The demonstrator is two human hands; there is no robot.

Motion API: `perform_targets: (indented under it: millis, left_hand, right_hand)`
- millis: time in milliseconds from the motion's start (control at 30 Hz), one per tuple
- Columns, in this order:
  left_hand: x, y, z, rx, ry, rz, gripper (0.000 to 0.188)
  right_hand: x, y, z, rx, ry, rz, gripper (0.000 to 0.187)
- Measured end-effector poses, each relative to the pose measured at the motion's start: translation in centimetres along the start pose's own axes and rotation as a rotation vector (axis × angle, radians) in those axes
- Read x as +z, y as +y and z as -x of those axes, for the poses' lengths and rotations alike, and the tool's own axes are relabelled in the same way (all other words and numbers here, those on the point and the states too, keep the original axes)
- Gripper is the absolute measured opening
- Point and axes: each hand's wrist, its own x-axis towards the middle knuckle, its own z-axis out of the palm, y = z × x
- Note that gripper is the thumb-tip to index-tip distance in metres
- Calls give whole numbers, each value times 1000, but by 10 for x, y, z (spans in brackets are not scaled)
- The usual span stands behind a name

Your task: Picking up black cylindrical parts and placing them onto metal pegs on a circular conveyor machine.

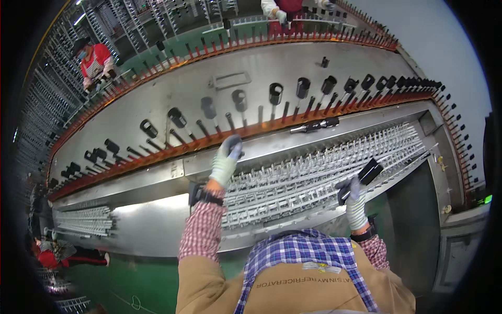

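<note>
Both my hands wear pale gloves with dark grey fingers. My left hand [225,163] is raised at the near edge of the rust-orange conveyor rail [251,130], its fingers curled; whether anything is inside them is hidden. Lower and to the right, my right hand [355,203] is closed on a black cylindrical part [371,171], which tilts up beyond the fingers. Beneath it lies the long metal tray of silvery racks [293,183]. Along the rail, upright pins carry black cup-like parts [276,93], with shorter dark pins between them.
A few black parts [315,125] lie on the metal ledge between rail and tray. One small black piece [325,62] stands on the steel table. Across it, co-workers [97,63] stand by the far rail. Another silvery rack stack [83,221] sits at left.
</note>
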Motion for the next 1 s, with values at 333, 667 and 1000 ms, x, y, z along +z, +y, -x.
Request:
perform_targets:
  millis: [333,667,1000]
  left_hand:
    - [38,75,-84,190,629,-167,32]
    - [249,-26,-142,-97,102,-683,38]
    - [211,35,-85,283,76,-802,44]
  right_hand:
    - [-47,54,-27,-39,224,-90,47]
    - [-122,37,-92,122,100,-70,44]
    - [-228,145,-390,-188,84,299,44]
